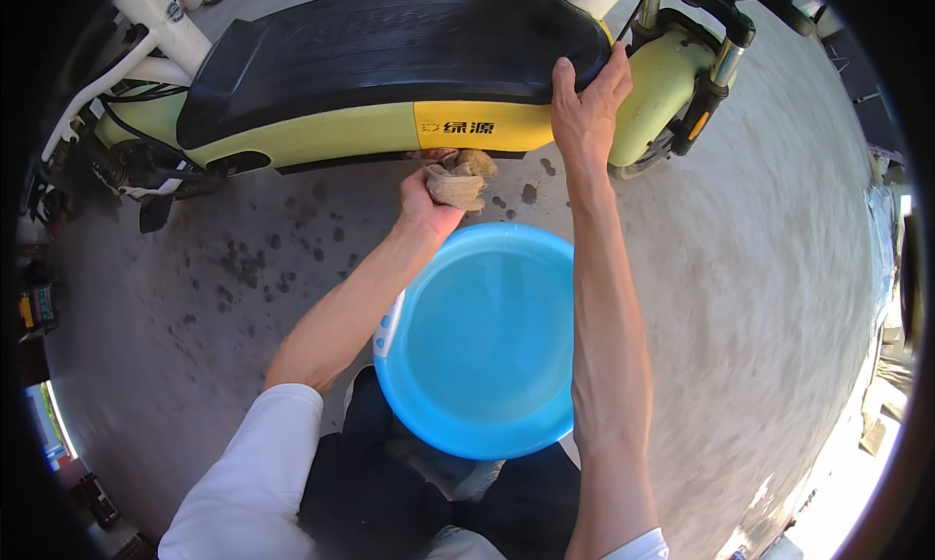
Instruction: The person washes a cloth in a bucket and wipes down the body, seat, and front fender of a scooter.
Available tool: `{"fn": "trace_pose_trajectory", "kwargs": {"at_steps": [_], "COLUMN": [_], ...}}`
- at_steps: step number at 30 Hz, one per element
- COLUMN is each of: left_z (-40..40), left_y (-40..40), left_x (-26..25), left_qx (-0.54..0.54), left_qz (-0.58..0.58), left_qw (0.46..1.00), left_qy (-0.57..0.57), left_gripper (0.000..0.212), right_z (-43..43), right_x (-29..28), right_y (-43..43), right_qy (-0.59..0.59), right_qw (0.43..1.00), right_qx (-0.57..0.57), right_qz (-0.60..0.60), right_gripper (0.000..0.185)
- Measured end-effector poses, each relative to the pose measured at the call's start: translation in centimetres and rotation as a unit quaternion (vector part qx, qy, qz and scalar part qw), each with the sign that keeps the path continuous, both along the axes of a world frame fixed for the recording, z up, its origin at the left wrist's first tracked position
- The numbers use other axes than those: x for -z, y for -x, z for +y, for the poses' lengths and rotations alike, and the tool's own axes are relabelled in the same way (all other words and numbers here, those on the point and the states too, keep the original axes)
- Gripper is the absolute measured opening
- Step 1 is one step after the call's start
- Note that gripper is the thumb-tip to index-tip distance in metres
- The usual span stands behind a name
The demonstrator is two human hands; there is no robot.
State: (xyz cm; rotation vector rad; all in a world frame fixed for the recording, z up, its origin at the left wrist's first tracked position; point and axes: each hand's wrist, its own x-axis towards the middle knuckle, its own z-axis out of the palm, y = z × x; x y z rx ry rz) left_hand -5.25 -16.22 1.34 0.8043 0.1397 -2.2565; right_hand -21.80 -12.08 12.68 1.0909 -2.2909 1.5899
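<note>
An electric scooter [343, 125] with a green and yellow side panel and a black footboard mat [394, 49] stands across the top of the view. Bunched in my left hand [427, 209] is a tan cloth [460, 184], held at the lower edge of the yellow panel [511, 125], which bears writing. My right hand [590, 111] rests on the front end of the footboard, thumb and fingers spread over its corner. Between my forearms sits a blue plastic basin [475, 443] of water; my right forearm hides its right side.
Wet spots [245, 264] dot the concrete floor [738, 268] left of the basin. The green front fender [654, 92] and fork [719, 78] are at the upper right. A pedal [155, 213] juts out near the rear wheel. My knees flank the basin's near side.
</note>
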Motion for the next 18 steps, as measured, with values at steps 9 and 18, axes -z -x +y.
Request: {"fn": "trace_pose_trajectory", "kwargs": {"at_steps": [9, 18], "left_z": [1.2, -0.1], "left_y": [-12.1, 2.0], "left_x": [-9.7, -12.1], "left_qx": [0.2, 0.036], "left_qz": [-0.085, -0.462], "left_qw": [0.969, -0.073], "left_qy": [0.114, 0.883], "left_gripper": [0.038, 0.049], "right_z": [8.1, 28.1], "right_x": [0.0, 6.8], "right_y": [1.7, -9.2], "right_qy": [-0.004, -0.251], "right_qw": [0.997, 0.921], "right_qx": [-0.051, -0.256], "right_qz": [-0.056, -0.152], "right_gripper": [0.073, 0.036]}}
